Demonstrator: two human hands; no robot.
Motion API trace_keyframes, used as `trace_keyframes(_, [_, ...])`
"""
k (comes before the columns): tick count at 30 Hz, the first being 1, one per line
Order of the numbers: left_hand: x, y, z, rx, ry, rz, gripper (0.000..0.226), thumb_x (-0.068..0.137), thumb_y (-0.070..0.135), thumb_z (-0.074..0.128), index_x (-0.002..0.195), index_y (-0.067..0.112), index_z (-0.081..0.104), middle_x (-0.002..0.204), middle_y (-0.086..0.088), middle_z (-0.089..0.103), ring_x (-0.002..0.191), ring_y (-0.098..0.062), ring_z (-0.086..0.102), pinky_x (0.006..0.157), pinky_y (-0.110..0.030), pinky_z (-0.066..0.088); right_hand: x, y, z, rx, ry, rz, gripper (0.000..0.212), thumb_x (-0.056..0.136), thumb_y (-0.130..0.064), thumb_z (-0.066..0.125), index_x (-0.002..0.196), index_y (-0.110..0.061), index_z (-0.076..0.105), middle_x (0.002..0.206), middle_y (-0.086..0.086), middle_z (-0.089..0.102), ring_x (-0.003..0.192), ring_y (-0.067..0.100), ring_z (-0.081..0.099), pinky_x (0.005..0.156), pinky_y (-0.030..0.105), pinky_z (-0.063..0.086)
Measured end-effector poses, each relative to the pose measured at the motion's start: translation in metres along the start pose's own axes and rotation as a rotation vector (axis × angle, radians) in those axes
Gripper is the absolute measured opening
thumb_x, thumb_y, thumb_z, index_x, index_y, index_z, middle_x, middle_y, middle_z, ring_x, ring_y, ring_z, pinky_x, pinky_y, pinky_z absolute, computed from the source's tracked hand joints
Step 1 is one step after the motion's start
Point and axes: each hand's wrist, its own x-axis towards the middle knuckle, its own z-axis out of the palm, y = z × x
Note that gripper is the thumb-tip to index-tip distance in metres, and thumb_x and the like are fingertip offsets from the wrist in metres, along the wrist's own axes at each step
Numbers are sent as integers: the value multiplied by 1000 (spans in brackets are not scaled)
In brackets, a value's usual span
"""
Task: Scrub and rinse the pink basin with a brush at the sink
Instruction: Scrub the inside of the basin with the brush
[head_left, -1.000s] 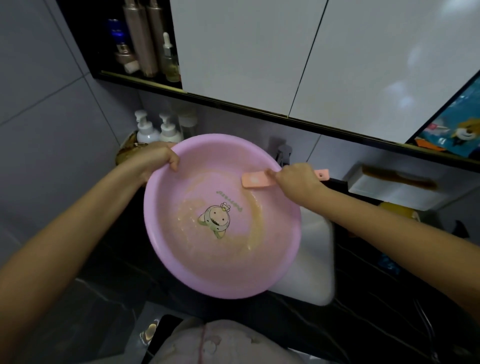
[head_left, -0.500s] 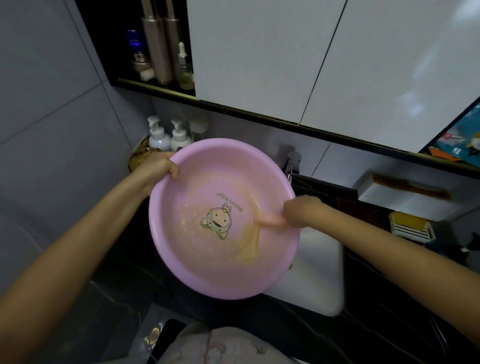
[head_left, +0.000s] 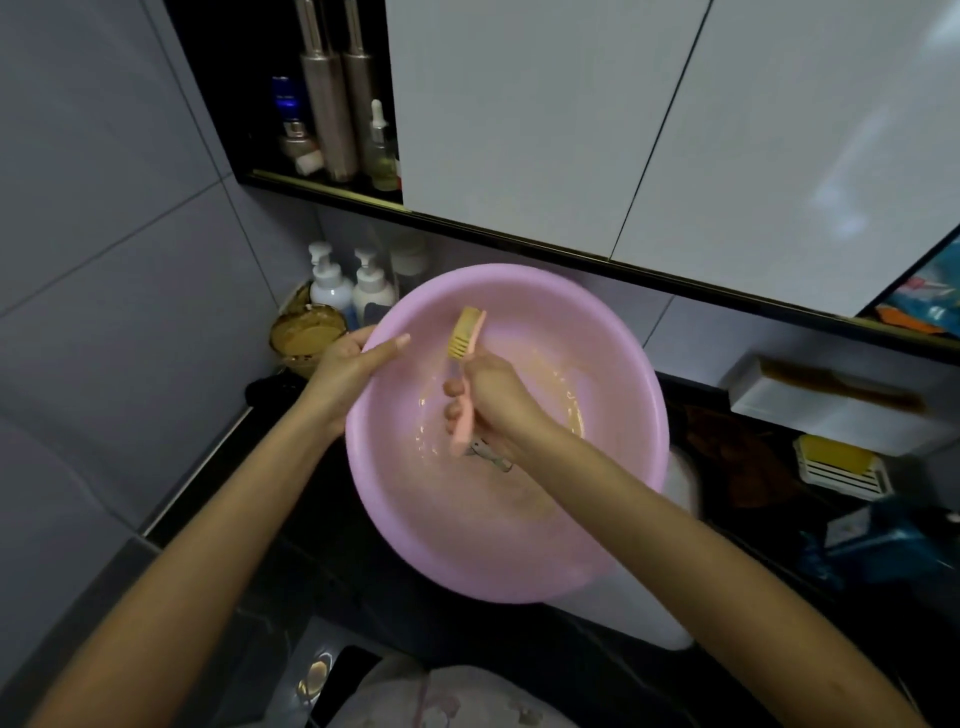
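1. Head view: left hand grips the basin at its left rim, thumb inside.
2. Right hand fisted round the brush (bristle end up) inside the basin.
3. Basin tilted over the sink.

Reaches forward with both bare forearms, converging. Grips the basin rim with left hand, thumb laid straight over the inner edge. Clenches the brush handle in right hand, fingers curled round it, bristles upward.
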Motion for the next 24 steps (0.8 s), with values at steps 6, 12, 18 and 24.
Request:
trace_keyframes(6, [-8,6,15,25,302,23,39,101,35,34,90,9,61,72,3,57,55,5,57,51,-12,44,-42,56,44,-638,-138,-290,47,99,-11,37,144,-8,25,102,10,49,75,11,46,71,17,44])
trace_keyframes(12, [-31,-6,19,-107,293,-27,34,99,39,40,87,17,64,77,-2,65,56,-1,63,50,-14,49,-20,34,39,-668,20,-262,72,79,-29,34,147,-18,15,81,20,63,62,29,60,58,42,55])
trace_keyframes(18, [-35,-8,8,-86,359,-59,35,98,41,42,86,18,65,77,-1,66,61,-6,63,51,-16,50,-68,58,31,-719,-296,-215,55,90,-15,41,144,-18,27,70,7,55,56,13,55,52,27,48])
trace_keyframes(24, [-40,-3,12,-85,256,132,9,86,9,64,94,10,68,69,5,70,63,-9,66,56,-20,51,-43,39,28,-594,-199,-244,25,92,-4,38,111,-11,52,68,3,53,44,1,49,43,17,41])
